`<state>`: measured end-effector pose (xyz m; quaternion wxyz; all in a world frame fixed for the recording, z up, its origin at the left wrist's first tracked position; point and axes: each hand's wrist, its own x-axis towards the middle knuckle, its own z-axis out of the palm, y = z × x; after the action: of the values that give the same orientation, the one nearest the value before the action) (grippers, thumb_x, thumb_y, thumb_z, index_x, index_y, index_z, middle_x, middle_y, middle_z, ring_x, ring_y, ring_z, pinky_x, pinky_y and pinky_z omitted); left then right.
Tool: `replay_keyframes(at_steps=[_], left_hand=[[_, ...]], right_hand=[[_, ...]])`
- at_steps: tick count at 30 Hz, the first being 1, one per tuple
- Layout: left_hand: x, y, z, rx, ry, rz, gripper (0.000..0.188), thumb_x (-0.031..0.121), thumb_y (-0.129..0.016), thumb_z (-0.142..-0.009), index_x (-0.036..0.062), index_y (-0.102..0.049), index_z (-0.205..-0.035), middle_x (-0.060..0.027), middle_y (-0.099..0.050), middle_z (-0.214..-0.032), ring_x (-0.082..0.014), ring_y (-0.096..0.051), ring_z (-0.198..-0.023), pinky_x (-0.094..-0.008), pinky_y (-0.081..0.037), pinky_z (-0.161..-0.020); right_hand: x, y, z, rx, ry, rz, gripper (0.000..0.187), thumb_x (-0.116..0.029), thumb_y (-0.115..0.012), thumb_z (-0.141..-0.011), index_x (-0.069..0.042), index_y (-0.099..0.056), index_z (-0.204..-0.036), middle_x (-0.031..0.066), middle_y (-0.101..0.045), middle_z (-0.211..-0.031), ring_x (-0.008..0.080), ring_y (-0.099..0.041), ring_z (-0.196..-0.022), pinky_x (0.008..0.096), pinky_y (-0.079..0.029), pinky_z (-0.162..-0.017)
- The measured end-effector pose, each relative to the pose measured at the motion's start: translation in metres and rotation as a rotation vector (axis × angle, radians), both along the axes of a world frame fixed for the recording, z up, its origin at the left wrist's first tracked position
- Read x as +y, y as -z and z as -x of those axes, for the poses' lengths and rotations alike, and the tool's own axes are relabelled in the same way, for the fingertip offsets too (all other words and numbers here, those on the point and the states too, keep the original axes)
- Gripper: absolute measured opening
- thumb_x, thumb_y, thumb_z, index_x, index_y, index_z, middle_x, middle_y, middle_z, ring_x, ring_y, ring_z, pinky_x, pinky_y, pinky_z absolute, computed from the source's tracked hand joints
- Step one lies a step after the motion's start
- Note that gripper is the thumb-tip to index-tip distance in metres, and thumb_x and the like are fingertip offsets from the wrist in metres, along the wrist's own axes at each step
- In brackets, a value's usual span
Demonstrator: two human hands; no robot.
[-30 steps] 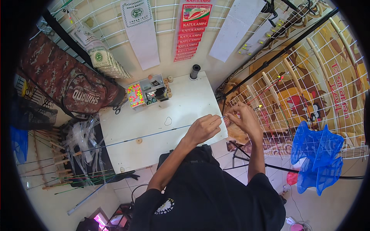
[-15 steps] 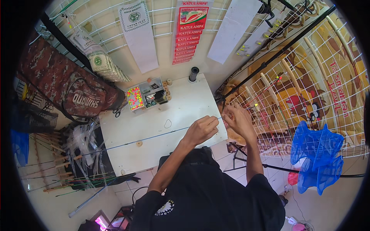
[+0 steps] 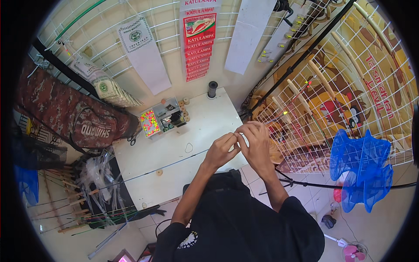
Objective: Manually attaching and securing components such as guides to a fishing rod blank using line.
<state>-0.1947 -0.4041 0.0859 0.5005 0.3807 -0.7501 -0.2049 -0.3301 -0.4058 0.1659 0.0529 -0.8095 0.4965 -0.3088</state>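
A thin dark blue fishing rod runs from the rods at the left across the table to my hands. My left hand is closed round its thin end, near the table's right side. Against it, my right hand is raised with its fingers pinched and their tips touching the left fingertips. Whatever the right fingers pinch is too small or hidden to make out. A small loop of thin line lies on the white table left of my hands. A wooden ring lies just below the rod.
A box of bright beads stands beside a grey tray. A dark spool is at the back edge, scissors at the left. Rods with wooden handles and a blue net hang on the right grid.
My right hand has moved left and its fingers now meet those of my left hand. The whole view has shifted slightly.
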Motion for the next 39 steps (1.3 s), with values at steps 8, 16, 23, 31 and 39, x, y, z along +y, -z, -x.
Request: replay_keyframes(at_steps=[8, 16, 23, 31, 39], left_hand=[[-0.002, 0.002, -0.003, 0.188, -0.022, -0.155, 0.015, -0.004, -0.066, -0.073, 0.0004, -0.053, -0.076, -0.0084, -0.062, -0.083, -0.014, -0.051, -0.061, -0.027, -0.045, -0.056], [-0.012, -0.001, -0.013, 0.212, 0.024, -0.231, 0.016, -0.004, -0.066, -0.074, 0.0025, -0.052, -0.075, -0.0071, -0.066, -0.087, -0.0115, -0.054, -0.064, -0.0254, -0.044, -0.056], [-0.016, -0.005, -0.014, 0.226, 0.07, -0.294, 0.015, 0.005, -0.074, -0.077, 0.0029, -0.061, -0.084, -0.0063, -0.065, -0.092, -0.0117, -0.057, -0.068, -0.0248, -0.045, -0.057], [-0.015, -0.025, -0.007, 0.214, -0.051, -0.268, 0.029, 0.012, -0.074, -0.081, 0.0057, -0.062, -0.107, -0.0085, -0.059, -0.107, -0.0165, -0.061, -0.077, -0.0305, -0.049, -0.07], [-0.036, -0.047, 0.014, 0.173, -0.029, -0.448, 0.021, 0.015, -0.067, -0.088, 0.0042, -0.065, -0.106, -0.0091, -0.064, -0.101, -0.0144, -0.061, -0.066, -0.0271, -0.048, -0.058]], right_hand=[[0.011, 0.011, -0.005, -0.38, -0.027, -0.094, 0.009, -0.001, -0.065, -0.082, 0.0, -0.063, -0.09, 0.0115, -0.063, -0.085, 0.0297, -0.059, -0.091, 0.0388, -0.045, -0.081], [0.02, 0.041, 0.008, -0.953, 0.163, -0.223, 0.009, -0.007, -0.061, -0.092, 0.001, -0.061, -0.097, 0.0191, -0.041, -0.138, 0.0254, -0.049, -0.12, 0.0391, -0.045, -0.098], [0.018, 0.053, 0.019, -1.705, -0.014, -0.623, 0.01, -0.01, -0.053, -0.098, -0.001, -0.053, -0.102, 0.0249, -0.039, -0.142, 0.0349, -0.047, -0.128, 0.045, -0.042, -0.108], [0.016, 0.052, 0.016, -1.706, -0.075, -0.591, 0.01, -0.008, -0.053, -0.098, 0.001, -0.052, -0.101, 0.0279, -0.036, -0.143, 0.0383, -0.045, -0.129, 0.0454, -0.04, -0.11], [0.016, 0.044, 0.011, -1.652, -0.098, -0.534, 0.008, -0.007, -0.051, -0.098, 0.001, -0.051, -0.1, 0.0305, -0.035, -0.144, 0.0388, -0.045, -0.129, 0.046, -0.039, -0.111]])
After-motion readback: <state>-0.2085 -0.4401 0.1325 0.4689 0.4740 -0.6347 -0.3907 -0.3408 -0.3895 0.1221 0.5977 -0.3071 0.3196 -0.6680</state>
